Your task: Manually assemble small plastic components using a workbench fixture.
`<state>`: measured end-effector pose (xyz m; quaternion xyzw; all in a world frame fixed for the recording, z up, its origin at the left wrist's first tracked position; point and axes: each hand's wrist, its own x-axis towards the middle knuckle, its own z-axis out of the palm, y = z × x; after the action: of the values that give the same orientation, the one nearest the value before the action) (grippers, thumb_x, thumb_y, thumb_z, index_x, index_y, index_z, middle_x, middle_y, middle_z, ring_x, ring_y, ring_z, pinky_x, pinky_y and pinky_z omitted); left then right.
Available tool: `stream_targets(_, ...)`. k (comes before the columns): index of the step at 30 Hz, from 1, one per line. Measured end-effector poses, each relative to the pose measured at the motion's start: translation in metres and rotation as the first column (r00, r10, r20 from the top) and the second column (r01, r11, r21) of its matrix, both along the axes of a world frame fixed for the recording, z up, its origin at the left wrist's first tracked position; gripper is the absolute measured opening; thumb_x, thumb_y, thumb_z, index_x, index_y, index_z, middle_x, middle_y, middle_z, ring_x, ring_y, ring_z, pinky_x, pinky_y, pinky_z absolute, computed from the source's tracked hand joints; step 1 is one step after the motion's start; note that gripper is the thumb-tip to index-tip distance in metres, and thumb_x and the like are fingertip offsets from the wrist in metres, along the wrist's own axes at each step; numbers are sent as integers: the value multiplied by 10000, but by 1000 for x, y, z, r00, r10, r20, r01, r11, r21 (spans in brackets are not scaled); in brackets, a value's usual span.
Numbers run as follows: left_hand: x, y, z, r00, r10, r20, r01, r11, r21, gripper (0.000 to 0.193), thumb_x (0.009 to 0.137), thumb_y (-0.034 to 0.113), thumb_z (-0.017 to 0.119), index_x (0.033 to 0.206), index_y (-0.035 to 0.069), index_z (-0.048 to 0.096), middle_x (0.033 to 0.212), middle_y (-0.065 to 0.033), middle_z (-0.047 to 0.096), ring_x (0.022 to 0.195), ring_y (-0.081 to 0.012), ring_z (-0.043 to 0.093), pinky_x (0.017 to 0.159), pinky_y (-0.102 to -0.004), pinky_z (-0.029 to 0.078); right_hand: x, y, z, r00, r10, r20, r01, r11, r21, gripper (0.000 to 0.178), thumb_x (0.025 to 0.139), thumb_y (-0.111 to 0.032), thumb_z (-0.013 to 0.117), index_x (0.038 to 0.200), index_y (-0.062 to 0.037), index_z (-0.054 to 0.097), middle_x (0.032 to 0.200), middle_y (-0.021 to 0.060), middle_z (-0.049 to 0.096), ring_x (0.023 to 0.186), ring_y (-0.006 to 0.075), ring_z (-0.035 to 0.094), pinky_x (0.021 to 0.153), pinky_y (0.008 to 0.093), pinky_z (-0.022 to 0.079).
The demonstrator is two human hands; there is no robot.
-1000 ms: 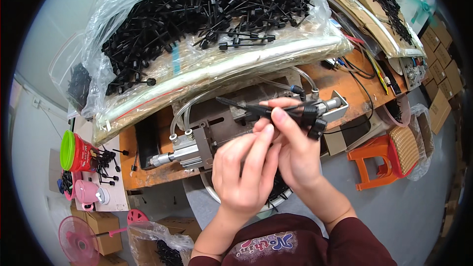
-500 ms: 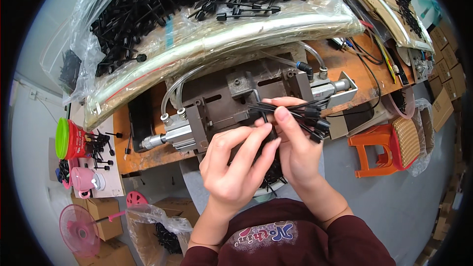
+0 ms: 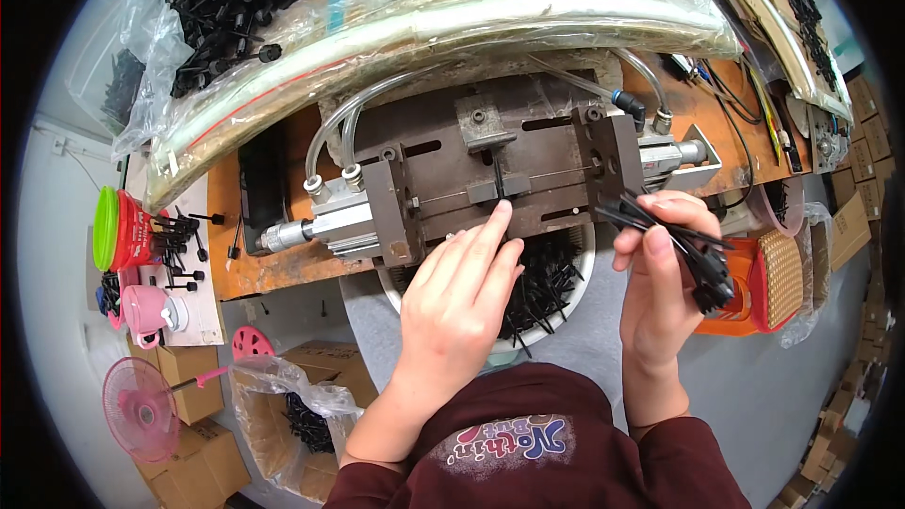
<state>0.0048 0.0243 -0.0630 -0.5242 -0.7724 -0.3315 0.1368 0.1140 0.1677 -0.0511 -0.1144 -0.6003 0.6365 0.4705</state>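
Observation:
My right hand (image 3: 665, 269) is closed round a bundle of thin black plastic stems with chunky ends (image 3: 707, 273), held right of the fixture. My left hand (image 3: 457, 292) lies over the fixture's front edge with its fingers stretched out; the index fingertip touches the end of a black stem (image 3: 499, 174) lying in the fixture's middle slot. The dark metal fixture (image 3: 448, 155) has a small clamp block (image 3: 481, 123) behind the stem and a silver air cylinder (image 3: 339, 226) at the left, with another cylinder (image 3: 665, 160) at the right.
Behind the fixture stands a plastic-lined box (image 3: 443, 24) heaped with black stems. A white tub (image 3: 586, 269) of stems sits below the table edge. Clear hoses (image 3: 325, 137) arch over the wooden table (image 3: 240, 273). An orange stool (image 3: 745, 278) stands right, a pink fan (image 3: 141, 410) lower left.
My hands have moved apart: the right went rightward with the bundle, while the left now rests at the fixture. A stem now lies in its middle slot. The view has shifted slightly.

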Motion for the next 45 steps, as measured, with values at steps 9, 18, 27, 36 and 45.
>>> stream_targets(9, -1, 6, 4, 995, 35, -93, -46, 993, -112, 252, 728, 76, 767, 954, -10, 696, 1196, -136, 674, 777, -219, 662, 768, -326, 530, 7, 0, 1, 998, -9, 56, 9, 1000, 2, 153, 930, -92, 594, 1040, -3, 537, 1157, 190, 533, 725, 174, 626, 626, 261, 532)
stream_targets(18, -1, 7, 12, 998, 51, -42, -56, 988, -141, 240, 713, 69, 779, 931, 4, 702, 1182, -111, 688, 698, -203, 660, 672, -296, 523, 12, 13, 1, 955, 271, -124, -297, 832, -469, 205, 972, -173, 494, 920, 16, 553, 1001, 170, 552, 596, 136, 546, 512, 237, 448)
stream_targets(27, 3, 4, 18, 942, -21, 335, 18, 1000, 12, 337, 677, 16, 826, 989, 14, 698, 1081, -129, 713, 797, -180, 700, 708, -291, 556, 11, 13, 4, 888, 437, -142, -433, 692, -578, 176, 915, -169, 549, 879, 2, 557, 910, 159, 599, 567, 111, 514, 500, 212, 416)
stream_targets(36, 13, -9, 34, 869, -312, 384, 205, 933, 295, 345, 581, 4, 864, 895, 40, 724, 871, -87, 701, 744, -192, 670, 647, -269, 518, 4, 3, 6, 787, 593, -169, -541, 532, -651, 197, 903, -172, 566, 876, 21, 596, 902, 169, 624, 531, 102, 517, 472, 195, 416)
stream_targets(45, 5, -23, 23, 907, -141, 397, 30, 961, 275, 311, 650, -46, 831, 932, 22, 721, 906, -88, 688, 768, -190, 661, 640, -269, 540, 18, 7, 13, 956, 293, 0, -253, 829, -499, 218, 937, -110, 578, 1095, 40, 580, 983, 183, 654, 614, 154, 592, 513, 248, 455)
